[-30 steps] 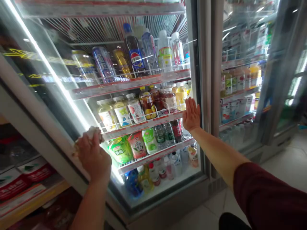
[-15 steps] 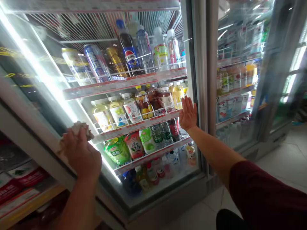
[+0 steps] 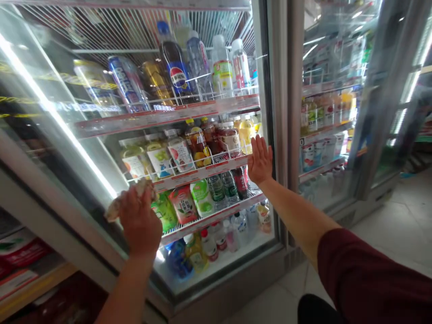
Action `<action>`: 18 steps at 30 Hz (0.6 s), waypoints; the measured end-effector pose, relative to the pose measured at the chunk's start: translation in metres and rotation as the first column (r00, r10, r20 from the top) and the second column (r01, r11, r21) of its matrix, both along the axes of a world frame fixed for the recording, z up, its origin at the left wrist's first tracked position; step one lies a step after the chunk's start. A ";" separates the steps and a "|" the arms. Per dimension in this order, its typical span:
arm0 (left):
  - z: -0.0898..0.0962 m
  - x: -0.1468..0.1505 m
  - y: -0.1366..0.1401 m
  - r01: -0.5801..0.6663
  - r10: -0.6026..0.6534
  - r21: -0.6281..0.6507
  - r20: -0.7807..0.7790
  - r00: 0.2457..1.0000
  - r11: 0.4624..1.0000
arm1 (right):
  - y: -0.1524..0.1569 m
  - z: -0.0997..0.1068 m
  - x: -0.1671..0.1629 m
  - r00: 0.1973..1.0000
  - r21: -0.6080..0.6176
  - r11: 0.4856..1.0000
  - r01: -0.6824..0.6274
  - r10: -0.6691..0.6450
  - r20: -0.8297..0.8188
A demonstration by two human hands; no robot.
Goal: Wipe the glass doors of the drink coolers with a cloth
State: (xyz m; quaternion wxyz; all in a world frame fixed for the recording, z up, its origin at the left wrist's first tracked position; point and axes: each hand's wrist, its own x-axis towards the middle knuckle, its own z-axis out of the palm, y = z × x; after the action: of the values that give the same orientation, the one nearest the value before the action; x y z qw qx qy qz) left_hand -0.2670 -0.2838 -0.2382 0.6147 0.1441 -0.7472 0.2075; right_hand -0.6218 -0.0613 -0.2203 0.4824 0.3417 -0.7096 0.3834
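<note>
My left hand (image 3: pixel 140 222) presses a crumpled, pale cloth (image 3: pixel 118 206) against the glass door (image 3: pixel 216 270) of a drinks fridge, at the lower left of the lit shelves. Its fingers lie over the cloth, which sticks out on both sides of them. My right hand (image 3: pixel 260 159) rests flat near the right edge of the same door, fingers stretched and holding nothing. Behind the glass between the hands stand a red drink pouch (image 3: pixel 183 204) and a green-and-white pouch (image 3: pixel 202 198).
Upper shelves hold a cola bottle (image 3: pixel 175 67), cans (image 3: pixel 126 83) and bottled teas (image 3: pixel 178 150). A second glass-fronted fridge (image 3: pixel 327 135) stands to the right, with pale floor tiles (image 3: pixel 381 238) below. Red packages (image 3: pixel 23 249) sit on a shelf at lower left.
My left hand has moved right and slightly down across the glass with the cloth. My right hand keeps its place on the door, while the view has shifted a little.
</note>
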 end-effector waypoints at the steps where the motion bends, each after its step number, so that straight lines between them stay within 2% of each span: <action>1: 0.024 -0.001 -0.005 -0.007 0.009 0.038 -0.064 0.998 0.999 | 0.000 0.000 0.000 1.000 0.000 1.000 -0.003 0.003 0.002; 2: 0.042 -0.004 -0.007 -0.003 0.010 0.065 -0.103 0.995 0.998 | 0.000 0.000 0.001 1.000 0.001 1.000 -0.006 0.006 0.005; 3: 0.050 -0.006 -0.006 0.007 0.004 0.090 -0.124 0.992 0.996 | 0.000 0.000 0.001 1.000 0.003 1.000 -0.010 0.010 0.008; 4: 0.048 -0.009 -0.002 0.023 -0.010 0.097 -0.125 0.992 0.995 | 0.000 0.001 0.002 1.000 0.006 1.000 -0.013 0.013 0.012; 6: 0.018 -0.017 0.013 0.049 -0.044 0.072 -0.065 0.997 0.996 | 0.000 0.001 0.002 1.000 0.010 1.000 -0.016 0.015 0.017; 9: -0.045 -0.028 0.038 0.088 -0.088 0.007 0.119 0.989 0.996 | 0.001 0.002 0.002 1.000 0.016 1.000 0.004 -0.004 0.007; 10: -0.057 -0.031 0.044 0.094 -0.093 0.004 0.184 0.979 0.996 | 0.001 0.002 0.002 1.000 0.020 1.000 0.014 -0.014 0.001; 11: -0.060 -0.034 0.048 0.094 -0.095 0.014 0.225 0.970 0.995 | 0.001 0.002 0.001 1.000 0.023 0.999 0.023 -0.023 -0.004; 12: -0.054 -0.036 0.048 0.088 -0.092 0.028 0.234 0.968 0.996 | 0.002 0.002 0.001 1.000 0.023 0.999 0.030 -0.030 -0.008; 13: -0.039 -0.038 0.046 0.076 -0.083 0.039 0.218 0.972 0.996 | 0.002 0.002 0.001 0.999 0.022 0.999 0.033 -0.033 -0.010; 16: 0.031 -0.044 0.033 0.061 -0.062 0.020 0.080 0.995 0.998 | 0.001 0.002 0.001 1.000 0.012 1.000 0.027 -0.026 -0.017; 18: 0.065 -0.049 0.029 0.050 -0.050 0.001 0.015 0.999 0.999 | 0.001 0.001 0.000 0.999 0.007 1.000 0.024 -0.024 -0.022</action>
State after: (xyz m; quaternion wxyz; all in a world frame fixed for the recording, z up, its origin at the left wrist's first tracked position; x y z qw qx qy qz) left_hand -0.3165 -0.2547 -0.1734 0.6138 0.1241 -0.7554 0.1929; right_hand -0.6221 -0.0602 -0.2191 0.4937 0.3391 -0.7095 0.3713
